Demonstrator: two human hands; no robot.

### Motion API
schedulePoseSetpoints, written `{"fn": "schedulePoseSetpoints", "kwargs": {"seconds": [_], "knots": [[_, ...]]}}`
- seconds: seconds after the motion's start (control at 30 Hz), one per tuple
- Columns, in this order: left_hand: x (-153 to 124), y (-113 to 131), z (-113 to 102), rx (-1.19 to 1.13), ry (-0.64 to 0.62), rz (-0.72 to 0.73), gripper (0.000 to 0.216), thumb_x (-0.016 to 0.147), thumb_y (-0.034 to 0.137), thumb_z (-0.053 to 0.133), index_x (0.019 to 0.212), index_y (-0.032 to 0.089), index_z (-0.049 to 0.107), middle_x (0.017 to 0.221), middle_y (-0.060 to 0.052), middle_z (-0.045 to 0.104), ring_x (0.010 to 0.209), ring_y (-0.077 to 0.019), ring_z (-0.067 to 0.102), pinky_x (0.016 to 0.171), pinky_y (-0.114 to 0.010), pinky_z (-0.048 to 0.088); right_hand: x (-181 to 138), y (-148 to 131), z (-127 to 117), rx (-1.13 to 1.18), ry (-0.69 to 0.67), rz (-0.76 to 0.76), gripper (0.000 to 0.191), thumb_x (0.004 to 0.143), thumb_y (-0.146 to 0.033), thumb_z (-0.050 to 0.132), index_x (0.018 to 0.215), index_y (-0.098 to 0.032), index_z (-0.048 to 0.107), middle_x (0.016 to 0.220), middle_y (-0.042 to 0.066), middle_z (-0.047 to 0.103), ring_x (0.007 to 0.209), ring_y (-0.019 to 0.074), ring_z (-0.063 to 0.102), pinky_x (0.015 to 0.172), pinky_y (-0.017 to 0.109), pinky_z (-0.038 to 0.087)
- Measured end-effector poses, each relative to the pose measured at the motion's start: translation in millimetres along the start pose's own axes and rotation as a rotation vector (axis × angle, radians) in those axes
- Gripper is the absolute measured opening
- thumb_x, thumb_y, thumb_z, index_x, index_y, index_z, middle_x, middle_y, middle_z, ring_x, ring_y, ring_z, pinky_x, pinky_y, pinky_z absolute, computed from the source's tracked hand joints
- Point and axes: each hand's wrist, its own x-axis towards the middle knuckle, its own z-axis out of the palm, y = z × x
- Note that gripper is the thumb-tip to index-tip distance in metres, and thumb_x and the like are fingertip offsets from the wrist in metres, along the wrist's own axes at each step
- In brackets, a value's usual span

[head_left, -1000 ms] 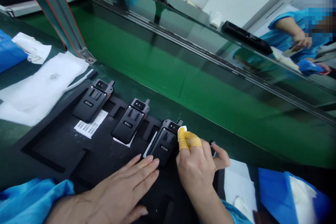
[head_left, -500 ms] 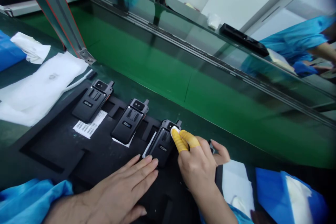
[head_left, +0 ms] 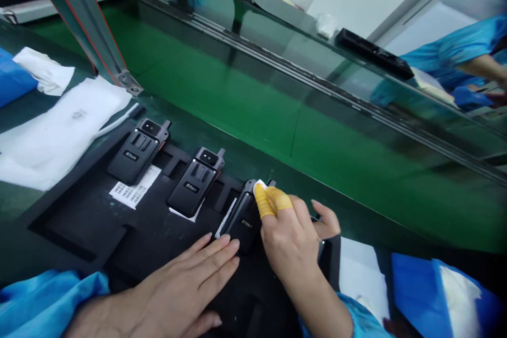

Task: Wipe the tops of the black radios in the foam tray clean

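A black handheld radio (head_left: 244,222) marked "Riton" lies back up in the black foam tray (head_left: 75,222). My left hand (head_left: 186,282) rests flat with fingers stretched out, the tips at the radio's lower end. My right hand (head_left: 291,232), with yellow covers on two fingers, pinches a small white cloth (head_left: 259,184) against the radio's top end, hiding its camera area. Two like radios lie to the left: a middle radio (head_left: 192,187) and a far-left radio (head_left: 137,156), the latter over a white barcode label sheet (head_left: 134,190). Another device is partly hidden behind my right hand.
White sheeting (head_left: 67,127) and a white cable (head_left: 114,125) lie at left. White paper (head_left: 364,269) and a blue packet (head_left: 420,290) lie at right. Beyond runs a green belt (head_left: 222,111), with a metal post (head_left: 87,21) at left. A co-worker's blue sleeve (head_left: 447,47) shows across it.
My right hand has shifted slightly left and up with the white cloth, now covering the radio's camera area. My left hand has hardly moved.
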Motion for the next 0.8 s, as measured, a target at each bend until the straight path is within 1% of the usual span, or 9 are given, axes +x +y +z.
{"fn": "schedulePoseSetpoints", "kwargs": {"seconds": [0.1, 0.17, 0.23, 0.33, 0.4, 0.47, 0.53, 0.67, 0.8], "knots": [[0, 1, -3, -0.007, 0.011, -0.017, 0.059, 0.081, 0.018, 0.057, 0.136, 0.011, 0.036, 0.143, -0.011, 0.04, 0.133, -0.0231, 0.036, 0.109, -0.037, 0.035, -9, 6, -1, -0.038, -0.014, -0.026, 0.024, 0.079, -0.003, 0.045, 0.077, -0.02, 0.061, 0.083, 0.001, 0.064, 0.082, 0.0136, 0.053, 0.09, 0.038, 0.028], [0, 2, -4, -0.03, 0.023, -0.025, 0.059, 0.082, 0.019, 0.057, 0.137, 0.012, 0.036, 0.143, -0.01, 0.041, 0.134, -0.0221, 0.034, 0.11, -0.036, 0.033, -17, 10, -3, -0.047, -0.014, 0.008, 0.024, 0.079, -0.004, 0.047, 0.083, -0.021, 0.062, 0.085, 0.001, 0.065, 0.082, 0.0135, 0.053, 0.09, 0.038, 0.028], [-1, 2, -5, -0.044, 0.032, -0.031, 0.059, 0.083, 0.019, 0.055, 0.137, 0.014, 0.035, 0.143, -0.01, 0.04, 0.135, -0.0214, 0.032, 0.111, -0.037, 0.031, -23, 12, -6, -0.044, -0.028, 0.067, 0.022, 0.079, -0.004, 0.047, 0.075, -0.021, 0.059, 0.084, 0.0, 0.065, 0.081, 0.0137, 0.053, 0.09, 0.04, 0.029], [-1, 2, -6, -0.036, 0.006, -0.027, 0.057, 0.084, 0.019, 0.053, 0.138, 0.013, 0.034, 0.145, -0.011, 0.038, 0.135, -0.0219, 0.031, 0.11, -0.038, 0.032, -30, 11, -16, -0.046, -0.05, 0.152, 0.025, 0.078, -0.005, 0.049, 0.058, -0.02, 0.05, 0.082, 0.002, 0.064, 0.077, 0.0147, 0.052, 0.087, 0.04, 0.031], [-1, 2, -5, -0.024, -0.028, -0.021, 0.057, 0.085, 0.02, 0.054, 0.138, 0.012, 0.035, 0.146, -0.011, 0.036, 0.135, -0.0231, 0.031, 0.11, -0.038, 0.032, -33, 7, -24, -0.027, -0.051, 0.189, 0.026, 0.077, -0.004, 0.05, 0.056, -0.019, 0.048, 0.082, 0.003, 0.064, 0.078, 0.0152, 0.052, 0.083, 0.038, 0.033], [-1, 2, -2, -0.019, -0.04, -0.018, 0.057, 0.084, 0.021, 0.056, 0.137, 0.011, 0.037, 0.146, -0.012, 0.035, 0.136, -0.0246, 0.031, 0.111, -0.039, 0.03, -36, 0, -32, 0.015, -0.055, 0.188, 0.022, 0.076, -0.003, 0.05, 0.062, -0.02, 0.053, 0.083, 0.003, 0.065, 0.078, 0.0153, 0.053, 0.083, 0.038, 0.033], [-1, 1, 2, -0.026, -0.033, -0.015, 0.058, 0.085, 0.023, 0.057, 0.138, 0.01, 0.035, 0.147, -0.013, 0.034, 0.137, -0.025, 0.029, 0.113, -0.04, 0.026, -36, -9, -36, 0.088, -0.061, 0.156, 0.022, 0.077, -0.002, 0.048, 0.072, -0.021, 0.059, 0.085, 0.002, 0.066, 0.078, 0.0145, 0.054, 0.085, 0.038, 0.033], [-3, 1, 9, -0.045, -0.003, -0.002, 0.061, 0.088, 0.027, 0.053, 0.141, 0.009, 0.029, 0.148, -0.013, 0.031, 0.14, -0.0223, 0.022, 0.116, -0.039, 0.017, -34, -25, -31, 0.211, -0.088, 0.054, 0.028, 0.083, -0.006, 0.042, 0.088, -0.021, 0.064, 0.089, 0.001, 0.067, 0.084, 0.0136, 0.056, 0.089, 0.038, 0.028], [-3, 0, 8, -0.028, -0.002, 0.004, 0.06, 0.089, 0.029, 0.052, 0.141, 0.008, 0.03, 0.148, -0.013, 0.032, 0.14, -0.0225, 0.021, 0.116, -0.039, 0.017, -36, -23, -27, 0.194, -0.108, 0.009, 0.028, 0.085, -0.011, 0.043, 0.1, -0.021, 0.064, 0.094, 0.002, 0.068, 0.088, 0.0138, 0.057, 0.091, 0.037, 0.026]]}}
